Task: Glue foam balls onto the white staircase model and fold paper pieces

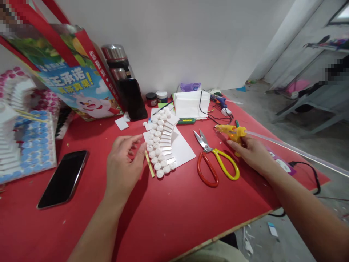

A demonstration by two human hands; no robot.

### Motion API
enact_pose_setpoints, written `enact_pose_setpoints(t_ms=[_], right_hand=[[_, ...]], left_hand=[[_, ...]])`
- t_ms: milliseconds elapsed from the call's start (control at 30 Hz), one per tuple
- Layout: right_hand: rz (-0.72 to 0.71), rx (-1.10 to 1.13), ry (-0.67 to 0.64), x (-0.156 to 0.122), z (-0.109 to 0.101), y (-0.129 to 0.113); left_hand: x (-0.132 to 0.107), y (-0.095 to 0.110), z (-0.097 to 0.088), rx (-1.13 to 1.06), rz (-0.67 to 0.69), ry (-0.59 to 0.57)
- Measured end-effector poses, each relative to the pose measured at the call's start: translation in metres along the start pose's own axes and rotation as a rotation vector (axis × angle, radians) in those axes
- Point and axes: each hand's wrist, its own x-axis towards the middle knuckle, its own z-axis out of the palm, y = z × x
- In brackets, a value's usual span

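Observation:
A curved white piece [160, 142], made of round white discs along rows of narrow white strips, lies on the red table [163, 207]. Just left of it is my left hand [124, 160], thumb and fingers apart with nothing between them. A thin pale yellow strip [149, 163] lies beside the piece's left edge, and a white card [184, 147] is partly under it. My right hand [252, 153] is wrapped round a yellow hot glue gun [229, 130], nozzle pointing left. From its back a long clear glue stick [294, 151] sticks out. Scissors [208, 149] with red and yellow handles lie open between my hands.
At left are a phone [64, 178], blue-and-white pieces [36, 145] and a colourful bag [81, 83]. Behind stand a dark phone [132, 100], a steel flask [116, 54], small jars [161, 96] and a white stack [191, 105]. A black cord [313, 171] crosses the right edge.

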Motion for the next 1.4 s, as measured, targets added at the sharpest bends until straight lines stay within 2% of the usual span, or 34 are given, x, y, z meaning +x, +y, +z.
enact_pose_setpoints(t_ms=[100,233,300,333,433,533,600,667,700,800,933,1033,1167,1267,1333,1400], right_hand=[[-0.095,-0.331,-0.043,-0.023,-0.005,0.007],[-0.229,-0.476,0.037,-0.073,-0.005,0.011],[-0.334,-0.495,0.139,-0.097,-0.001,0.004],[-0.372,-0.490,0.124,-0.105,0.001,-0.004],[-0.538,-0.437,0.031,-0.107,0.015,-0.037],[-0.682,-0.540,-0.100,-0.078,0.039,-0.074],[-0.682,-0.660,-0.215,-0.054,0.058,-0.092],[-0.663,-0.743,-0.332,-0.034,0.074,-0.102],[-0.665,-0.764,-0.378,-0.027,0.080,-0.105],[-0.706,-0.762,-0.447,-0.017,0.092,-0.101],[-0.770,-0.762,-0.441,-0.016,0.095,-0.088],[-0.814,-0.781,-0.443,-0.018,0.095,-0.083],[-0.886,-0.785,-0.461,-0.035,0.096,-0.086],[-0.922,-0.781,-0.469,-0.052,0.104,-0.099],[-0.932,-0.793,-0.491,-0.061,0.113,-0.113],[-0.926,-0.824,-0.516,-0.064,0.124,-0.129]], left_hand=[[0.000,-0.009,0.006,-0.151,-0.215,0.007],[0.000,-0.018,0.016,-0.562,-0.583,0.007],[0.000,-0.019,0.018,-0.714,-0.703,0.011],[0.001,-0.019,0.018,-0.751,-0.733,0.018],[0.001,-0.020,0.019,-0.758,-0.748,0.025],[0.000,-0.022,0.018,-0.654,-0.708,-0.019],[0.000,-0.022,0.016,-0.390,-0.578,-0.074],[0.002,-0.018,0.012,-0.016,-0.406,-0.178],[0.002,-0.014,0.010,0.152,-0.343,-0.252],[0.002,0.003,0.007,0.467,-0.248,-0.507],[-0.002,0.018,0.005,0.668,-0.246,-0.614],[-0.007,0.015,-0.005,0.713,-0.285,-0.676],[-0.019,0.000,-0.039,0.639,-0.467,-0.662],[-0.030,-0.005,-0.070,0.572,-0.547,-0.470],[-0.033,-0.002,-0.087,0.523,-0.632,-0.340],[-0.034,0.007,-0.097,0.506,-0.677,-0.278]])
